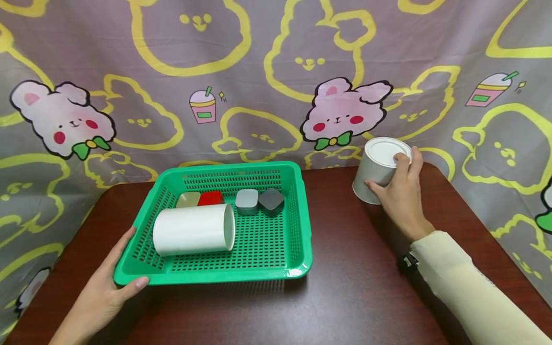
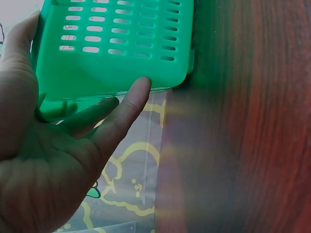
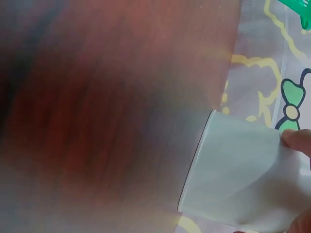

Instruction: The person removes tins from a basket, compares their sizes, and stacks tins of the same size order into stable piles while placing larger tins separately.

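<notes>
My left hand [image 1: 97, 292] holds the near left corner of a green plastic basket [image 1: 303, 225], thumb over the rim and fingers along the outer wall. In the left wrist view, fingers [image 2: 126, 109] reach across the outside of its slotted wall. Inside lies a white cylindrical can [image 1: 189, 230] on its side, its end facing right. At the right of the table, my right hand [image 1: 401, 196] grips an upright light grey can [image 1: 371, 170] with a white lid, thumb on its near side and fingers at the top. Whether its base touches the table is hard to tell.
Behind the white can in the basket are a beige block [image 1: 188, 199] and a red block [image 1: 211, 197]. A light grey block [image 1: 247, 201] and a dark grey block [image 1: 271, 201] sit right of them. A patterned curtain [image 1: 254, 43] hangs behind the brown table [image 1: 345, 297].
</notes>
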Available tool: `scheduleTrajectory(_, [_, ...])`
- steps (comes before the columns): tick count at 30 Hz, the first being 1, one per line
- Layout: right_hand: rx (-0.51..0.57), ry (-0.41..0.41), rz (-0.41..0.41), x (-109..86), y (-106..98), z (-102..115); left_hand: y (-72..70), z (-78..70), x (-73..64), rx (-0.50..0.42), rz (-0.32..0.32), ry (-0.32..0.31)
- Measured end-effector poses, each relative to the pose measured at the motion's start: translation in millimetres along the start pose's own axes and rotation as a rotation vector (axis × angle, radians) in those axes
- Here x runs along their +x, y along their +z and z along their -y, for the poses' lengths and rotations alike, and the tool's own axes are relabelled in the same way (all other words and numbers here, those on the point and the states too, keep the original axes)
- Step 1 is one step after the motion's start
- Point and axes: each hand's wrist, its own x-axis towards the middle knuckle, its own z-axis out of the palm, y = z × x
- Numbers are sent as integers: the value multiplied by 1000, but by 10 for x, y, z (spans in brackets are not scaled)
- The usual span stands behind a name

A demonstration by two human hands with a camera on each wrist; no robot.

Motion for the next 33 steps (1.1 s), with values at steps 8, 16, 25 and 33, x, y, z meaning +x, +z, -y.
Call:
scheduleTrajectory(8, [-116,67,30,8,-54,49,-8,-9,9,-9,6,0])
scheduleTrajectory(16, [-108,-12,-22,56,-113,111,-2,0,-3,-5,6,-10])
scheduleTrajectory(25, [-114,-95,-57,123,-207,316,-1,-6,-8,-13,-6,13])
scheduleTrajectory(33, [-89,-161,-25,196,-280,608,-2,-15,0,-37,-2,23])
